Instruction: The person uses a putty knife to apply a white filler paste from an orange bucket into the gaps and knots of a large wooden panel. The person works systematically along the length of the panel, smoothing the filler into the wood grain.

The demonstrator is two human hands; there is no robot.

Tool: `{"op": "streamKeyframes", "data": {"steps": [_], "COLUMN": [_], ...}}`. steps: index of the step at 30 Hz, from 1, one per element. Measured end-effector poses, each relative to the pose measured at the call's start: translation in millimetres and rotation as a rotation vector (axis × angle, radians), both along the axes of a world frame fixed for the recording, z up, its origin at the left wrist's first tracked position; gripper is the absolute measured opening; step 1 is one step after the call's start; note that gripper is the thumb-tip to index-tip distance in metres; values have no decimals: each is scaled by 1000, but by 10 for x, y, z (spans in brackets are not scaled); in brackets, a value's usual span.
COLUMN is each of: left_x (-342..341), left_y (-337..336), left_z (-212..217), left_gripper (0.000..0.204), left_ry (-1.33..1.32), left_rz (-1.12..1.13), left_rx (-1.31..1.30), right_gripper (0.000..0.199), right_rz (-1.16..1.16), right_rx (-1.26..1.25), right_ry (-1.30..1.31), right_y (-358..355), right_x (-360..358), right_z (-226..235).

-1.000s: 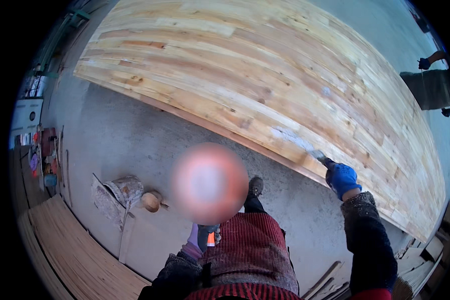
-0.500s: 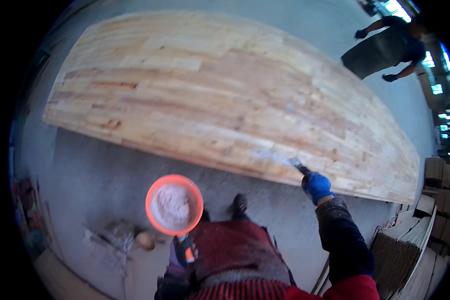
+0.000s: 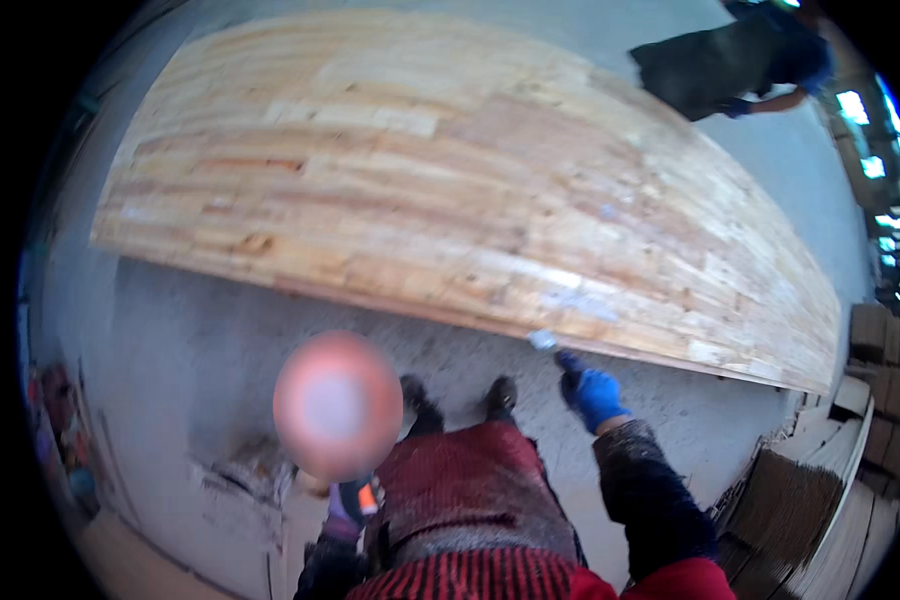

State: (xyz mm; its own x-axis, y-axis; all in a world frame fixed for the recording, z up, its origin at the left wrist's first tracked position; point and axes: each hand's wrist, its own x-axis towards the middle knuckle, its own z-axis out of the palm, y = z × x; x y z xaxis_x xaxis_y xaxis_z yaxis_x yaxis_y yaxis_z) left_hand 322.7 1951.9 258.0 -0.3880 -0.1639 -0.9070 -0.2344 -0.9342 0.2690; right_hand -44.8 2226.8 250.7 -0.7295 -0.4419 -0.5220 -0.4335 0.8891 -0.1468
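My gloved left hand (image 3: 346, 505) is closed at the near side of a round orange tub (image 3: 288, 408), where an orange and black handle shows. The tub is blurred now; the earlier frame shows pinkish-white paste in it. In my blue-gloved right hand (image 3: 597, 398) is a putty knife (image 3: 543, 341), its whitish blade at the near edge of a large wooden panel (image 3: 400, 190). Whether the blade touches the edge I cannot tell. A pale paste smear (image 3: 580, 300) lies on the panel just beyond the blade.
Another person (image 3: 740, 65) in a dark apron bends at the panel's far right. Stacked brown boards (image 3: 785, 510) stand at the lower right. Scraps (image 3: 245, 475) lie on the grey floor at the left, with assorted items (image 3: 60, 410) by the far left rim.
My right hand has drawn the putty knife left and nearer, from the panel's surface to its near edge. The tub has shifted slightly left. The other person has bent over and moved left.
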Motion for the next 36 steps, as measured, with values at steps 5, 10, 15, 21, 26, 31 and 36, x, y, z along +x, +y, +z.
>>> {"op": "streamKeyframes", "data": {"steps": [5, 10, 15, 21, 26, 31, 36], "left_x": [18, -339, -678, -1008, -1371, -1342, -1004], "left_y": [32, 138, 333, 689, 1080, 1182, 1068], "left_z": [-60, -252, -274, -257, -87, -108, -98], "left_gripper": [13, 14, 14, 15, 18, 17, 17], "left_ry": [-55, -23, -11, 24, 4, 20, 48], "left_rz": [-72, -107, -104, -113, -134, -67, 75], "left_rx": [-55, -47, -66, -66, -79, -32, -20], "right_gripper": [38, 42, 46, 47, 46, 44, 42], "right_rz": [-69, -188, -229, -326, -367, -366, -314], "right_rx": [-132, -166, -281, -244, -221, -241, -293], "right_ry": [52, 19, 39, 7, 65, 92, 18], "right_y": [20, 358, 788, 1257, 1751, 1925, 1549], "right_x": [80, 10, -172, -604, -892, -1022, -1042], "right_z": [165, 185, 162, 444, 373, 272, 278]}}
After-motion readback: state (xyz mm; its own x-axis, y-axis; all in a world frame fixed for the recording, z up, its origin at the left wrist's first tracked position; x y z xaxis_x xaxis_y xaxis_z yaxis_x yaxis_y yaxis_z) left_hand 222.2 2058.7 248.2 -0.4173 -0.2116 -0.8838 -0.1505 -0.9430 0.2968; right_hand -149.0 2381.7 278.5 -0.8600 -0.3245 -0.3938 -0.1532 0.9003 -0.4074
